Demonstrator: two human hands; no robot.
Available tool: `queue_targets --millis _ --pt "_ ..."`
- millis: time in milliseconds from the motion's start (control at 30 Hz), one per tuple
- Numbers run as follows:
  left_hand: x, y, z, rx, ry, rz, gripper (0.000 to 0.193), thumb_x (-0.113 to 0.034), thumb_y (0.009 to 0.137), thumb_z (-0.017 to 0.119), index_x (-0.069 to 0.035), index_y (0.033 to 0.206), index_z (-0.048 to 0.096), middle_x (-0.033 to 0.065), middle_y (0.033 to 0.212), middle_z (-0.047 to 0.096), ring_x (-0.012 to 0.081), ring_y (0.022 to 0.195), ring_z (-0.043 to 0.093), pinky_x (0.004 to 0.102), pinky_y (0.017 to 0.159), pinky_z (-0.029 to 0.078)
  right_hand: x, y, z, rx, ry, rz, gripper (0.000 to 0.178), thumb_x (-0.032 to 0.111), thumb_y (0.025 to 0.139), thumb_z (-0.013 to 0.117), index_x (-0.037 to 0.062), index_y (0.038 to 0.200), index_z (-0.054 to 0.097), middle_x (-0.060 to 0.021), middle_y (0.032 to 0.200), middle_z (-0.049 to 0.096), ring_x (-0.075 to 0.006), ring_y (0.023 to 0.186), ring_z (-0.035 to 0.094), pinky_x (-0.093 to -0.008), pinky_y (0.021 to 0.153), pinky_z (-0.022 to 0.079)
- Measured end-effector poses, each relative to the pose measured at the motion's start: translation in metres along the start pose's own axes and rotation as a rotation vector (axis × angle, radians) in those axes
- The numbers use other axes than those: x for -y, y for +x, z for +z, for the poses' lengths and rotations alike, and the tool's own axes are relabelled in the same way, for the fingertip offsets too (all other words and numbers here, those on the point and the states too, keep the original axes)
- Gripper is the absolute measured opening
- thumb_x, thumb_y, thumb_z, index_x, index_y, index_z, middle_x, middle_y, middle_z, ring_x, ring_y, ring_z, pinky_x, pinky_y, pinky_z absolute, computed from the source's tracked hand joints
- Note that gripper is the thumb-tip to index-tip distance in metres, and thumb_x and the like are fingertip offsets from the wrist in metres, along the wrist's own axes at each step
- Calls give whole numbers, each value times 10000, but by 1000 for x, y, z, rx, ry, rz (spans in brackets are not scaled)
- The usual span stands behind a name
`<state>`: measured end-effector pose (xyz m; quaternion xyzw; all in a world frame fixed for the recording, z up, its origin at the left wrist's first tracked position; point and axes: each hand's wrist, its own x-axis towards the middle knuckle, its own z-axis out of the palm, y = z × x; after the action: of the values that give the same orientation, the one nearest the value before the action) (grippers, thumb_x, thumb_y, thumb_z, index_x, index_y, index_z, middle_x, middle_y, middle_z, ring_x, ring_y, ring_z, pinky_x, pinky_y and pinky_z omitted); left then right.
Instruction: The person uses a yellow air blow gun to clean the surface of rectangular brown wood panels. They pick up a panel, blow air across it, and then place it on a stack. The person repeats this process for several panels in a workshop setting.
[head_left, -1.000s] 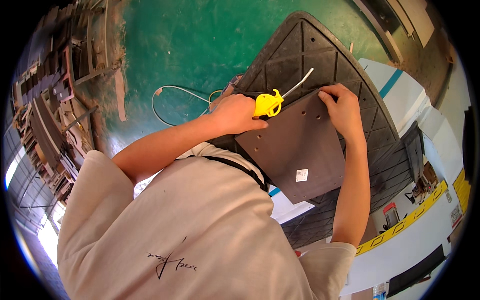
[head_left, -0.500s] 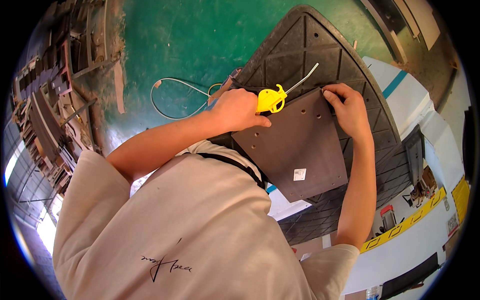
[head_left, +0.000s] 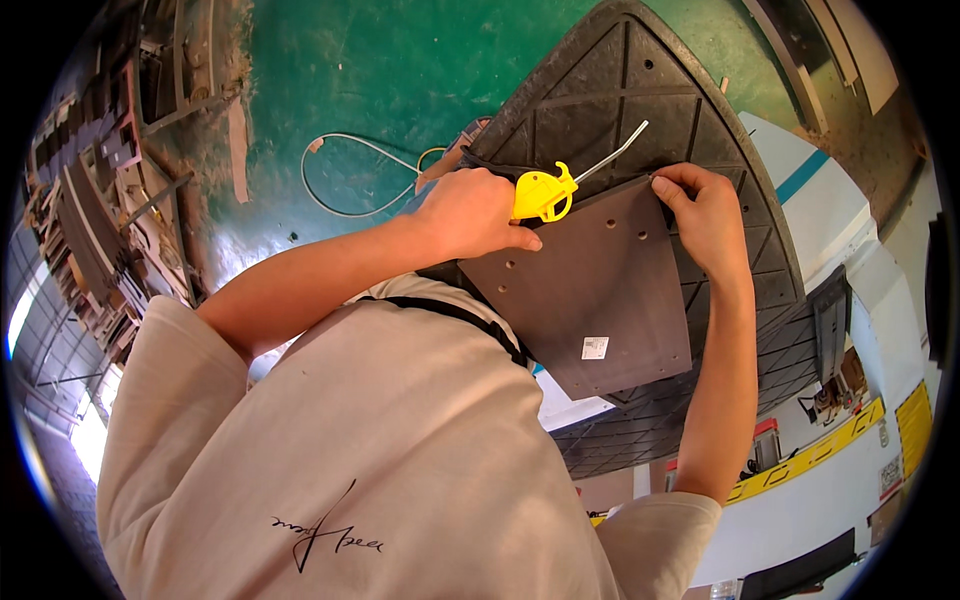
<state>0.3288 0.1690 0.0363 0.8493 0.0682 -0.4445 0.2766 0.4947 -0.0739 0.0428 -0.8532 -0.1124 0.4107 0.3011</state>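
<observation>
My left hand (head_left: pixel 470 212) is closed round a yellow air blow gun (head_left: pixel 541 194), its bent metal nozzle pointing up and to the right. The thumb of that hand lies along the face of a dark brown panel (head_left: pixel 570 290), near its far left edge. Several drilled holes and a white label (head_left: pixel 595 348) show on the panel. My right hand (head_left: pixel 708 212) pinches the panel's far right corner between thumb and fingers. Under the panel is a black ribbed plastic surface (head_left: pixel 690 110). The gun's handle is hidden inside my left hand.
A pale hose (head_left: pixel 335 140) loops on the green floor (head_left: pixel 390 60) to the left. Stacked boards and offcuts (head_left: pixel 95 230) fill the far left. At the right stands a white machine (head_left: pixel 815 200) with a yellow strip (head_left: pixel 820 450). Long boards (head_left: pixel 790 65) lie at the upper right.
The view has shifted slightly, so the black surface and machine appear a little to the right. Both hands keep their hold on the blow gun and the panel.
</observation>
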Motion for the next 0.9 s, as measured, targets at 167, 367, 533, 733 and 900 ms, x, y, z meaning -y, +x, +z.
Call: queue_targets --millis 167,367,533,733,900 --pt "2 -1 1 -10 0 16 670 -638 782 790 28 775 718 217 693 681 400 719 704 473 682 560 -5 2 3 -59 111 38 226 163 939 725 -27 1055 763 -156 907 752 -213 827 697 -331 803 528" --pt "0 -2 -3 -9 -13 7 670 -633 778 795 33 768 711 215 685 676 408 709 695 471 676 555 -13 -12 6 -75 191 -27 220 146 951 714 -25 1085 751 -116 936 737 -208 858 680 -320 832 516" --pt "2 -2 2 -22 -13 30 671 -640 785 786 27 772 711 213 676 667 415 688 685 478 659 545 6 -19 17 -162 9 -108 199 128 952 699 -42 1048 738 -131 911 696 -269 839 666 -348 799 512" --pt "6 -1 6 -33 -29 57 661 -629 791 785 26 745 705 217 667 658 409 680 679 485 655 537 -6 -33 21 -251 -83 -178 173 113 959 671 -44 1004 728 -159 911 683 -333 848 663 -386 791 510" --pt "5 0 4 -23 -16 35 627 -620 794 787 3 750 722 210 676 668 405 691 683 483 670 539 12 -34 21 -235 -16 -89 162 106 960 661 -38 995 727 -165 910 675 -357 856 651 -407 792 508"
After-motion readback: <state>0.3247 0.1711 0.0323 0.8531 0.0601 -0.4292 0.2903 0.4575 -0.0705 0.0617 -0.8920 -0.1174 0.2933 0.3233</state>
